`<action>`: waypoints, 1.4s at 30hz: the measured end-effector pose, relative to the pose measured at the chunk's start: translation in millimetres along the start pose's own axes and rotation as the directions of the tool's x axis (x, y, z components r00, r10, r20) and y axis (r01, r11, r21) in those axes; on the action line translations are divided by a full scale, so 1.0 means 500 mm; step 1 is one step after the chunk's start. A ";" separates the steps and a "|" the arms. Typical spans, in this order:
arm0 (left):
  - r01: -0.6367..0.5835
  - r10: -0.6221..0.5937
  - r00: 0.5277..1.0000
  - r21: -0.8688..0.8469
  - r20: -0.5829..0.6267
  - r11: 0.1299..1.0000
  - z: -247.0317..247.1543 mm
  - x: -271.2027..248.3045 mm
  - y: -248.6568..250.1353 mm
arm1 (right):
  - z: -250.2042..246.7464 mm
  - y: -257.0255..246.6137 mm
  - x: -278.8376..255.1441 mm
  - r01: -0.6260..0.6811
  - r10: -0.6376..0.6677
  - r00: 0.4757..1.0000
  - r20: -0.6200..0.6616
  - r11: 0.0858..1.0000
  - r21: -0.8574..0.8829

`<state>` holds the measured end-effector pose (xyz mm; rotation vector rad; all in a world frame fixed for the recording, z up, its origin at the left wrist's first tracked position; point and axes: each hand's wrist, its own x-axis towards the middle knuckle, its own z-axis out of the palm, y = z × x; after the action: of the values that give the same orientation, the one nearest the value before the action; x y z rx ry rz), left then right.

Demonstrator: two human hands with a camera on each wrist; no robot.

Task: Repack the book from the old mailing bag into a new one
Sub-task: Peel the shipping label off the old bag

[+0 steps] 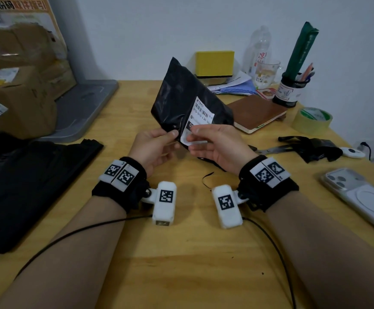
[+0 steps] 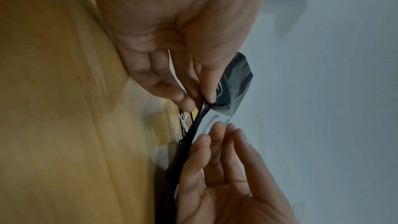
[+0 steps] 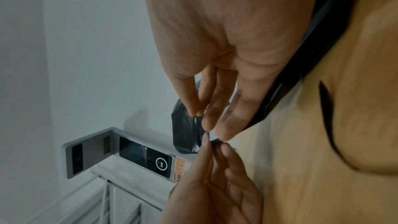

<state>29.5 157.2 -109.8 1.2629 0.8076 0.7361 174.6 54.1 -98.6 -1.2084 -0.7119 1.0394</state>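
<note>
The old mailing bag (image 1: 179, 101), black plastic with a white shipping label (image 1: 200, 114), is held tilted above the middle of the table. My left hand (image 1: 171, 136) pinches its lower edge between thumb and fingers. Just beside it, my right hand (image 1: 191, 135) pinches the same edge at the label's bottom corner. In the left wrist view, the left hand (image 2: 202, 101) nips the bag (image 2: 234, 88). In the right wrist view, the right hand (image 3: 202, 120) meets the bag (image 3: 185, 135). A brown-covered book (image 1: 255, 114) lies behind the bag. A stack of black bags (image 1: 25, 186) lies at the left. What the bag holds is hidden.
Scissors (image 1: 268, 149) and black plastic scraps (image 1: 311, 148) lie right of my hands. A phone (image 1: 360, 197) is at the right edge, a tape roll (image 1: 313, 120) and pen holder (image 1: 289, 90) behind. Cardboard boxes (image 1: 18, 85) and a grey tray (image 1: 85, 108) stand at the left.
</note>
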 end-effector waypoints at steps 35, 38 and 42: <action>-0.016 0.020 0.989 -0.023 0.148 1.000 0.019 -0.005 -0.019 | 0.004 0.046 -0.005 0.002 -0.003 0.997 -0.071 1.000 -0.024; -0.027 0.030 0.987 -0.021 0.159 0.999 0.018 -0.005 -0.019 | 0.004 0.045 -0.006 0.002 -0.004 0.998 -0.057 0.999 -0.036; -0.042 0.041 0.986 0.004 0.159 0.999 0.016 -0.004 -0.018 | 0.006 0.045 -0.006 -0.001 -0.002 0.999 -0.051 0.998 -0.065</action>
<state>35.3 149.8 -117.4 1.3307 0.6564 0.6574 165.1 53.0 -119.4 -1.2865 -0.7106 0.9879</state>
